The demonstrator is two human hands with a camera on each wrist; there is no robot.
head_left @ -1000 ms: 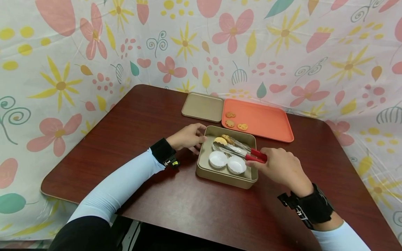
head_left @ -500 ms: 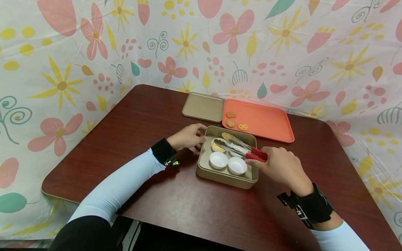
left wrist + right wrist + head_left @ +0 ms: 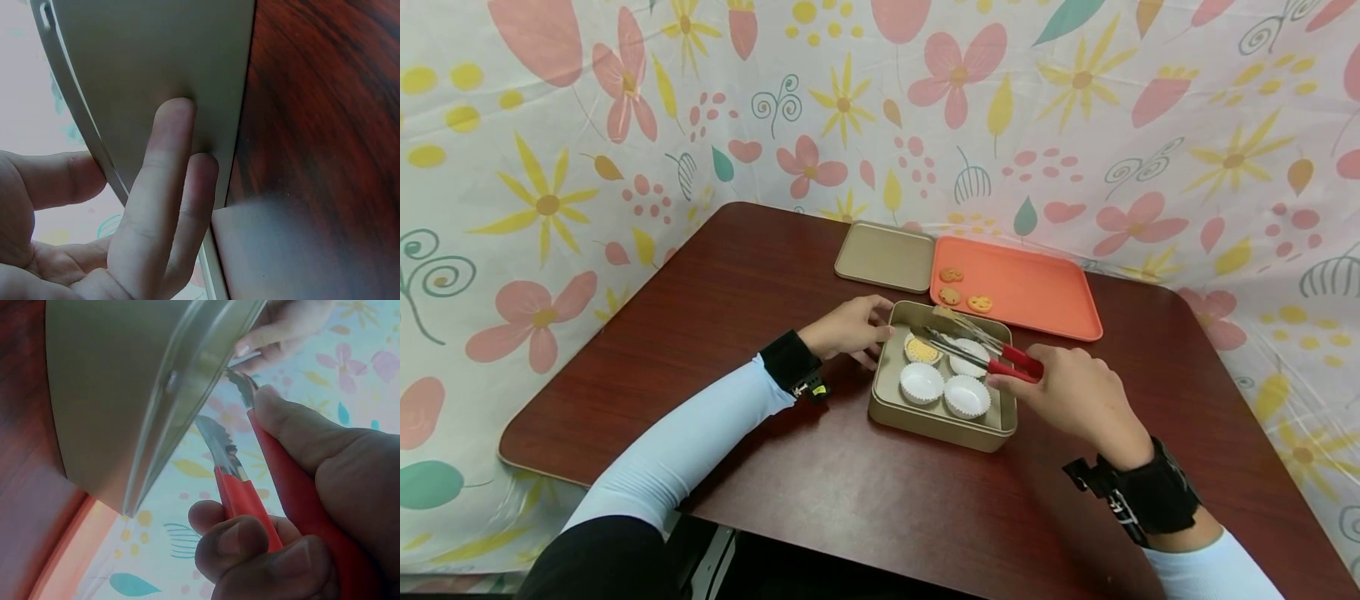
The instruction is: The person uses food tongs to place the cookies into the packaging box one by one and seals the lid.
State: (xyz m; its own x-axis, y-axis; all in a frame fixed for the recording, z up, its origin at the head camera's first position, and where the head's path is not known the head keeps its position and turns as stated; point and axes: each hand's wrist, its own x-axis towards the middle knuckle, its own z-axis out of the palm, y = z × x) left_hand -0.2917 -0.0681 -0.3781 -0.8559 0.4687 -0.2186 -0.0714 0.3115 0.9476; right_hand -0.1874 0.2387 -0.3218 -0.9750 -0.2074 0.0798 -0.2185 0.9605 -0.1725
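In the head view my right hand (image 3: 1078, 396) grips red-handled metal tongs (image 3: 1018, 362). Their arms are spread apart over the gold tin (image 3: 940, 429), with nothing seen between the tips. A round yellow cookie (image 3: 922, 350) lies in the back-left white paper cup (image 3: 912, 358), below the tongs. Three more cups show in the tin, among them a front-left cup (image 3: 921, 383) and a front-right cup (image 3: 967, 397). My left hand (image 3: 847, 327) is at the tin's left side. Its straight fingers (image 3: 172, 134) press the outer wall, and its thumb touches the rim in the left wrist view.
Behind the tin, an orange tray (image 3: 1037, 292) holds three cookies at its left end, one a pretzel-shaped cookie (image 3: 979, 303). A gold lid (image 3: 886, 257) lies left of the tray. All stand on a dark brown table (image 3: 760, 275), with a flowered sheet (image 3: 865, 100) behind.
The yellow cookie, between the tong tips a second ago, has dropped into the back-left cup. The tongs have spread and lifted slightly up and right. The left hand has stayed in place.
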